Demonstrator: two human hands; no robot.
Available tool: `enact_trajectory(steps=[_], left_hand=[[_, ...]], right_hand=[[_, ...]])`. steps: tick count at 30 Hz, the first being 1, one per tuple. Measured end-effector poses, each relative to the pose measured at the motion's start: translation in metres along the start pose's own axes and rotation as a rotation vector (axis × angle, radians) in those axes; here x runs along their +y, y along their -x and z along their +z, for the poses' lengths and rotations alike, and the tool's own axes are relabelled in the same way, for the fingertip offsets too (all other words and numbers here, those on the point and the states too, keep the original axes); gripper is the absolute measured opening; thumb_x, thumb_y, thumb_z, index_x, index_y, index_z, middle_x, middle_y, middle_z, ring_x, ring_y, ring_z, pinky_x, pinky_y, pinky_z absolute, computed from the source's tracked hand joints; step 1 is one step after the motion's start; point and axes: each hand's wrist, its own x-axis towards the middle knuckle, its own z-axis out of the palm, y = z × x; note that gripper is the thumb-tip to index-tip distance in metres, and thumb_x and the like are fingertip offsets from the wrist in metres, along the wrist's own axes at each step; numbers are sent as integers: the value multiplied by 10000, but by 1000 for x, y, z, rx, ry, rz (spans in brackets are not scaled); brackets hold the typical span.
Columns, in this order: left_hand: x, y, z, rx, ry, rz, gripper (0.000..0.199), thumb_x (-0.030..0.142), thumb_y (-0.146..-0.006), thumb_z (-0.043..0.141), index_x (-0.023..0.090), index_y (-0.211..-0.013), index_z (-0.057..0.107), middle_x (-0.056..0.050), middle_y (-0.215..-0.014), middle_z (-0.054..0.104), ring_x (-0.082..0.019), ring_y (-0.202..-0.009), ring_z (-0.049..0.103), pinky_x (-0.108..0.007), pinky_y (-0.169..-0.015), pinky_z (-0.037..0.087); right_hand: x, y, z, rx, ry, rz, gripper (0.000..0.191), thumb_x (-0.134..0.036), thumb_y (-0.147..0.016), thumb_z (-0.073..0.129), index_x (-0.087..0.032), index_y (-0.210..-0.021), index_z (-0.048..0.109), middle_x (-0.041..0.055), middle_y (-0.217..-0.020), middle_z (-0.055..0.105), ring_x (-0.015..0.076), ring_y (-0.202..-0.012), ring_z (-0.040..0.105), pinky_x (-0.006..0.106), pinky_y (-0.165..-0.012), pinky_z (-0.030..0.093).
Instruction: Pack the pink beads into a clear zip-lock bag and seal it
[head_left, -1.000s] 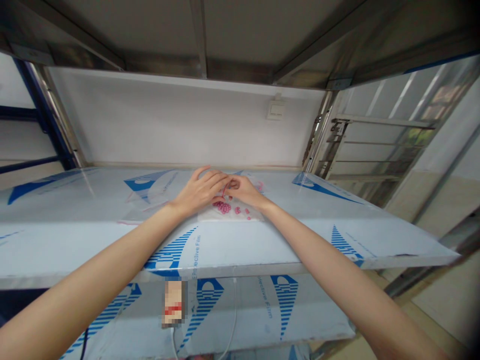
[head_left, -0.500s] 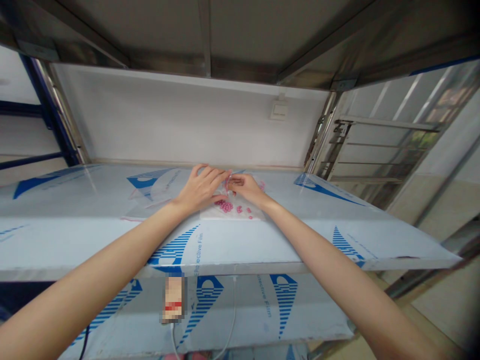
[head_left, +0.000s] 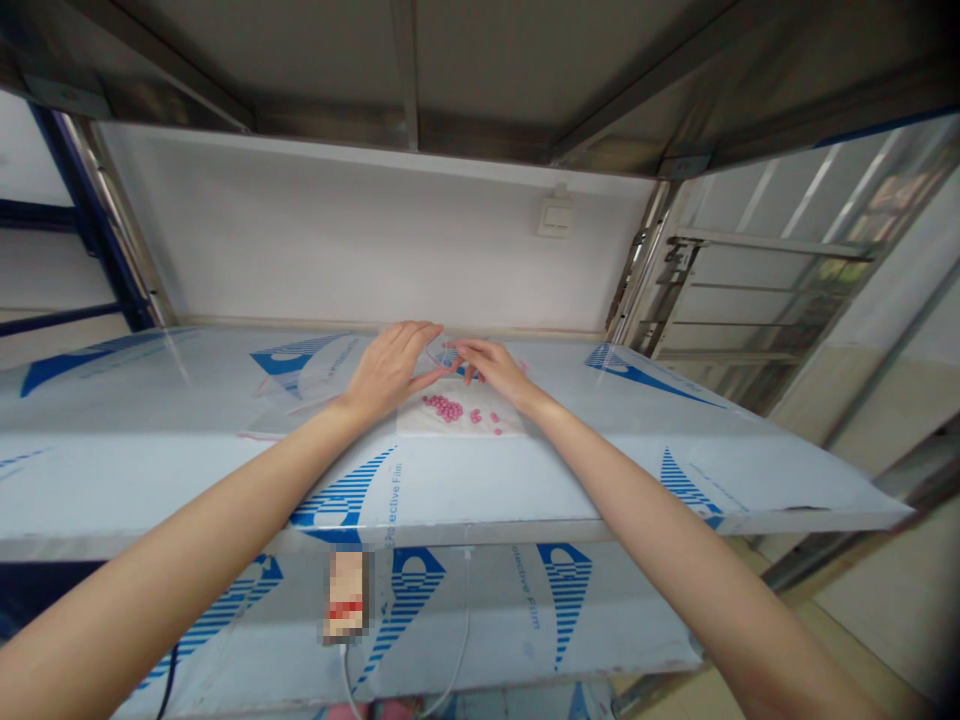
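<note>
On the film-covered shelf point(head_left: 225, 480), several pink beads point(head_left: 448, 408) lie on a whitish sheet or bag point(head_left: 427, 424), with a few loose ones further right. My left hand point(head_left: 394, 370) is above and left of the beads, its thumb apart from the fingers around a thin, clear loop or strand point(head_left: 438, 352). My right hand point(head_left: 491, 370) faces it from the right, fingertips pinched at the strand's right side. The strand is too fine and blurred to make out fully. A clear plastic bag point(head_left: 281, 410) lies flat, left of my left hand.
A metal shelf or bunk point(head_left: 480, 90) hangs overhead. At the back wall is a white switch point(head_left: 555, 217). Metal posts point(head_left: 643, 260) stand at the right. Below the front edge, a pixelated object point(head_left: 346, 595) with a white cable point(head_left: 463, 625) is on a lower shelf.
My left fingers have spread away from the thumb and moved slightly left of my right hand, showing more of the strand and beads. The view has shifted slightly.
</note>
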Motion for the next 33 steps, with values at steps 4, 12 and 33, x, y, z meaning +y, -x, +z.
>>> enact_trajectory(steps=[4,12,33], left_hand=[[-3,3,4,-8,70,-40,570,487,-889,482,124,-1323,413,-165,-1211,579,-270,-1150,522,-403,-937,439],[-7,8,13,-34,190,-164,530,465,-882,512,156,-1303,419,-143,-1211,576,-256,-1162,525,-412,-954,442],[-25,13,31,-39,523,-484,697,474,-747,675,127,-1317,473,-119,-1101,635,-207,-993,604,-332,-769,543]], right_hand=[[7,4,2,-72,262,-42,199,-222,-832,591,-170,-970,725,58,-896,721,139,-767,616,260,-725,455],[3,9,3,-123,558,-21,123,-266,-801,650,-246,-851,761,34,-878,730,161,-773,609,281,-723,424],[3,7,14,-122,533,101,92,-259,-757,668,-226,-767,752,33,-812,735,153,-700,611,264,-608,394]])
